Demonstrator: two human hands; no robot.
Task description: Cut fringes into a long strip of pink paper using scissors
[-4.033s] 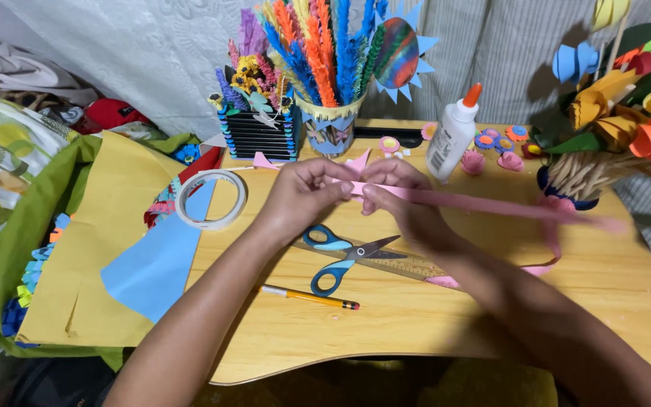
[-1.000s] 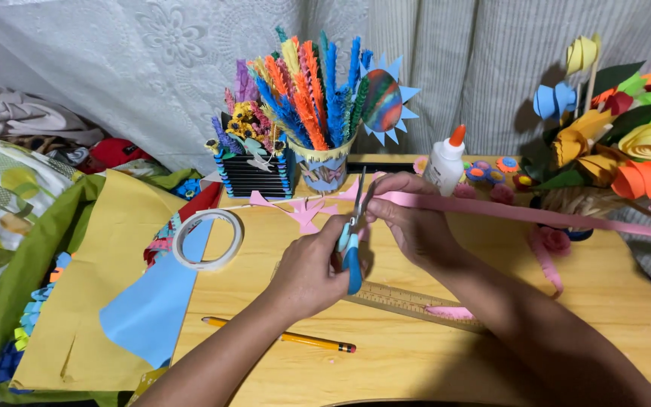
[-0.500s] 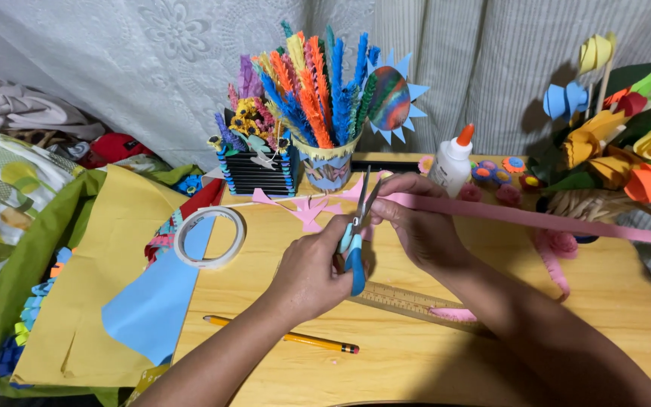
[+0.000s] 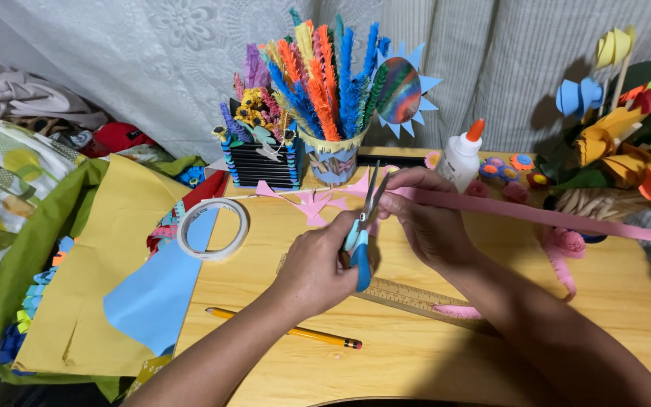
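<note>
Four seconds ago both hands pinched the pink paper strip and the scissors lay on the worktop; now the left hand [image 4: 318,267] has the blue-handled scissors [image 4: 361,234] in a closed grip, blades parted and pointing up and away, and little has shifted over the last half second. Their tips stand at the near end of the pink paper strip [image 4: 536,215], which the right hand [image 4: 427,218] pinches between thumb and fingers just beside the blades. From that grip the strip runs off to the right, above the worktop [image 4: 612,301], past the view's edge.

Under the wrists lies a wooden ruler [image 4: 416,298], with a yellow pencil [image 4: 288,328] nearer the person. Left of the hands a roll of clear tape [image 4: 212,228] rests on the worktop, partly over a blue sheet of paper [image 4: 156,294], which overlaps a big yellow sheet [image 4: 107,249] hanging off the left edge. Pink paper offcuts [image 4: 307,202] lie just beyond the scissors.

At the back stand a decorated cup of fringed paper sticks [image 4: 333,98] in orange, blue and green, a black ridged holder [image 4: 265,162] with small paper flowers, and a white glue bottle [image 4: 463,158] with an orange cap. Rolled paper flowers [image 4: 634,143] crowd the right side, and a frilled pink strip [image 4: 559,260] curls near the right forearm.
</note>
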